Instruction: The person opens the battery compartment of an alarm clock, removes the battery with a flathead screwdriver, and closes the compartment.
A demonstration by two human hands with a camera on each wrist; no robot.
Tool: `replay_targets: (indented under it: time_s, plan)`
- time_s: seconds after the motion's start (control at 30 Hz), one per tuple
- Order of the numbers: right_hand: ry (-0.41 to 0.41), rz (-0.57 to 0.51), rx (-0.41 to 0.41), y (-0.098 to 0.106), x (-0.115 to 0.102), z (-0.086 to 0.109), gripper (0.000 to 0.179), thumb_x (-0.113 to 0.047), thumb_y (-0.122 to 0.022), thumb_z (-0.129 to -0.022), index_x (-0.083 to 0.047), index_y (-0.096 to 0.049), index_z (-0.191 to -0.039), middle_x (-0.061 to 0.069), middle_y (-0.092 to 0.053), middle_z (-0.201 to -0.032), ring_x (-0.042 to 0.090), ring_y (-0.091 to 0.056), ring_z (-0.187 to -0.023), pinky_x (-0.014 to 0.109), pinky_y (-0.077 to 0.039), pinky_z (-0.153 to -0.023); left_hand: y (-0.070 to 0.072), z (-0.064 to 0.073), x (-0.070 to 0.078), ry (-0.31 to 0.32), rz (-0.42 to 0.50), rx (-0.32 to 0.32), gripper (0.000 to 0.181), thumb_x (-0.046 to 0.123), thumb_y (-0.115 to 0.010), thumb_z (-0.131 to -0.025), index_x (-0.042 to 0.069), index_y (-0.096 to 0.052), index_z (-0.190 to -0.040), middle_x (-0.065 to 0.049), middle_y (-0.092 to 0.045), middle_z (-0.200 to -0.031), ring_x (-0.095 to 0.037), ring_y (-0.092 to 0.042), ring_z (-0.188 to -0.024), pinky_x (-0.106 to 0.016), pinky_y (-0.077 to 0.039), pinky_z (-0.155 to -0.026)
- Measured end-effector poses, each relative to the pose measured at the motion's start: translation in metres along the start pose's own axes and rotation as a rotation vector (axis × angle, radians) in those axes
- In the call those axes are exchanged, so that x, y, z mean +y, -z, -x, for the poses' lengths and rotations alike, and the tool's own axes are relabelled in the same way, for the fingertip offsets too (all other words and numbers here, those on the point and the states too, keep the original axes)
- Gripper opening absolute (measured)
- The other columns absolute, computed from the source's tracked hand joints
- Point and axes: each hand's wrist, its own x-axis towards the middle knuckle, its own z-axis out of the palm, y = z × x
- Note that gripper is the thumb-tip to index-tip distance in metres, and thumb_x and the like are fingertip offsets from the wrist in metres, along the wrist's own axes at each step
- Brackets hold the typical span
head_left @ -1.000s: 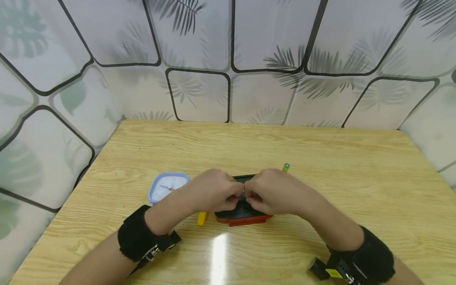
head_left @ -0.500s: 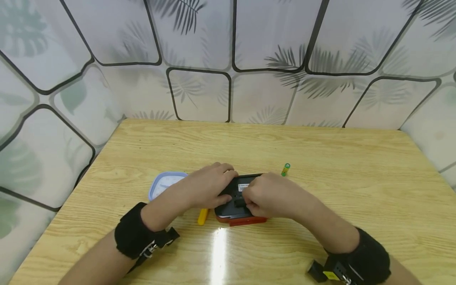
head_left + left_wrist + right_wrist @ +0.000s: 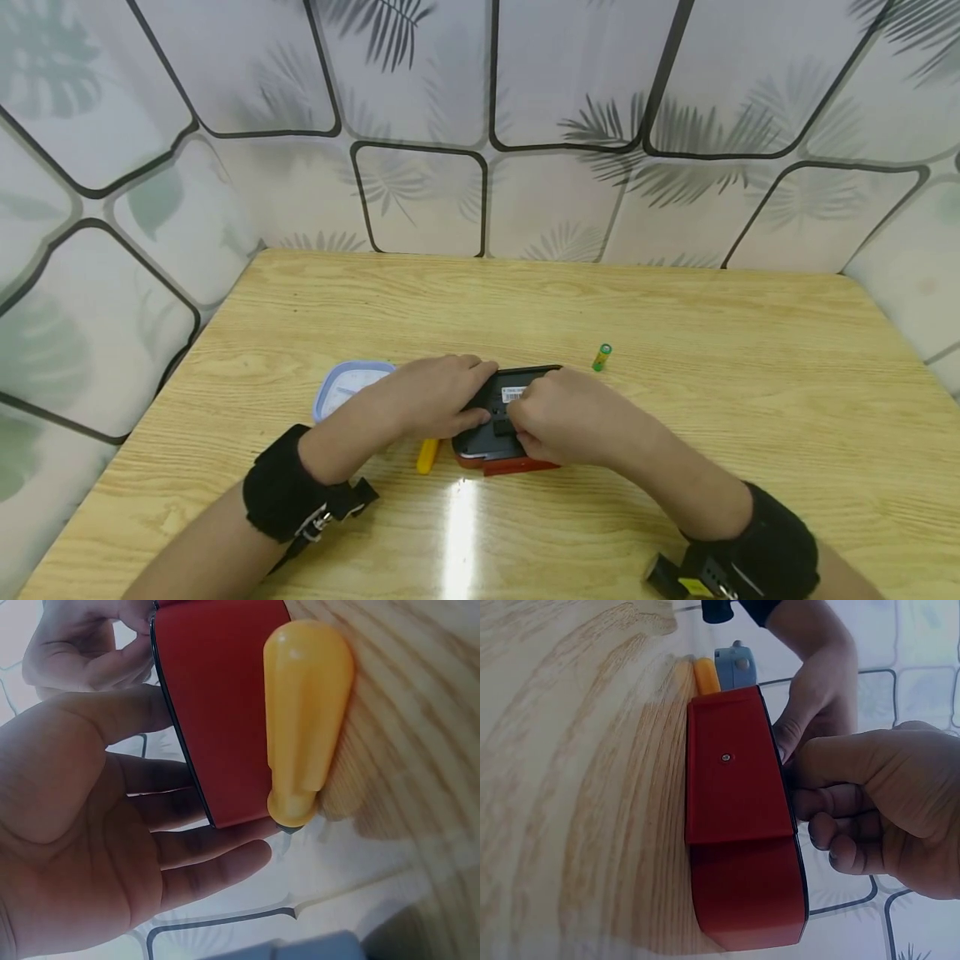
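A boxy device [image 3: 491, 446] with red sides and a black face lies black side up on the table. My left hand [image 3: 435, 396] rests on its left end, thumb on the black face and the other fingers extended along the far side. In the left wrist view those fingers look nearly straight. Over the middle of the face, my right hand [image 3: 570, 421] has its fingers curled, the tips touching beside a small dark block or recess [image 3: 502, 427]. Whether anything lies between those fingertips is hidden. A white label [image 3: 513, 395] shows above them.
To the left, partly behind my left forearm, is a light-blue clock [image 3: 348, 387]. A yellow handle [image 3: 307, 712], like a screwdriver's, lies against the device's left end. A green-and-yellow battery [image 3: 602, 357] lies beyond my right hand. A patterned wall stands behind the table.
A second ago both hands pinched something together above the device. They have parted, my left moving onto the left end and my right onto the face. Since half a second ago, only slight finger shifts.
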Motion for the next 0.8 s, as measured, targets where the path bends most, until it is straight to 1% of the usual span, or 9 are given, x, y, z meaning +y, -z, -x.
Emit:
replay_targets:
  time_s: [0.27, 0.37, 0.47, 0.6, 0.67, 0.73, 0.8]
  plan:
    - [-0.016, -0.014, -0.031, -0.003, 0.000, -0.001, 0.021, -0.014, -0.074, -0.078, -0.016, -0.057, -0.065, -0.005, -0.059, -0.060, 0.008, -0.050, -0.052, 0.025, -0.046, -0.051, 0.000, -0.001, 0.002, -0.014, -0.004, 0.016, 0.046, 0.036, -0.064, -0.097, 0.007, -0.054, -0.131, -0.008, -0.065, -0.114, -0.016, -0.061, -0.094, -0.036, -0.053, -0.085]
    - [-0.029, -0.045, -0.054, -0.004, 0.000, -0.001, 0.020, -0.014, -0.074, -0.079, -0.017, -0.060, -0.066, -0.005, -0.060, -0.061, 0.008, -0.051, -0.053, 0.025, -0.047, -0.052, -0.001, -0.001, 0.002, -0.019, 0.001, 0.025, 0.047, 0.039, -0.064, -0.097, 0.006, -0.054, -0.130, -0.007, -0.064, -0.112, -0.015, -0.060, -0.091, -0.035, -0.053, -0.083]
    - [-0.044, -0.092, -0.079, -0.003, 0.001, -0.001, 0.019, -0.016, -0.075, -0.082, -0.017, -0.063, -0.068, -0.006, -0.062, -0.063, 0.007, -0.052, -0.055, 0.024, -0.048, -0.055, -0.002, -0.001, 0.002, -0.009, 0.009, 0.034, 0.049, 0.045, -0.063, -0.096, 0.007, -0.055, -0.126, -0.006, -0.064, -0.109, -0.015, -0.058, -0.087, -0.033, -0.052, -0.079]
    - [-0.040, -0.155, -0.088, -0.004, 0.005, -0.001, 0.018, -0.019, -0.077, -0.085, -0.019, -0.065, -0.071, -0.009, -0.064, -0.067, 0.004, -0.054, -0.062, 0.023, -0.052, -0.063, -0.005, -0.003, 0.003, 0.007, 0.010, 0.050, 0.050, 0.049, -0.064, -0.094, 0.008, -0.055, -0.123, -0.005, -0.063, -0.106, -0.014, -0.058, -0.084, -0.031, -0.051, -0.076]
    - [-0.044, -0.201, -0.091, -0.006, 0.008, -0.001, 0.019, -0.020, -0.078, -0.085, -0.020, -0.065, -0.072, -0.011, -0.061, -0.066, 0.003, -0.053, -0.063, 0.023, -0.051, -0.064, -0.006, -0.003, 0.003, 0.009, 0.009, 0.058, 0.051, 0.049, -0.065, -0.094, 0.008, -0.055, -0.123, -0.005, -0.064, -0.106, -0.014, -0.058, -0.083, -0.031, -0.051, -0.075]
    - [-0.071, -0.266, -0.106, -0.008, 0.011, -0.002, 0.019, -0.022, -0.078, -0.086, -0.021, -0.065, -0.073, -0.013, -0.058, -0.065, 0.002, -0.051, -0.063, 0.022, -0.049, -0.064, -0.006, -0.003, 0.003, 0.010, 0.010, 0.062, 0.052, 0.048, -0.066, -0.094, 0.007, -0.055, -0.124, -0.006, -0.064, -0.106, -0.014, -0.058, -0.083, -0.031, -0.051, -0.075]
    - [-0.120, -0.333, -0.123, -0.009, 0.013, -0.003, 0.020, -0.023, -0.079, -0.086, -0.022, -0.064, -0.073, -0.014, -0.054, -0.063, 0.000, -0.048, -0.061, 0.022, -0.046, -0.062, -0.006, -0.003, 0.004, 0.009, 0.009, 0.065, 0.053, 0.049, -0.066, -0.093, 0.007, -0.055, -0.124, -0.006, -0.064, -0.106, -0.014, -0.058, -0.083, -0.031, -0.052, -0.075]
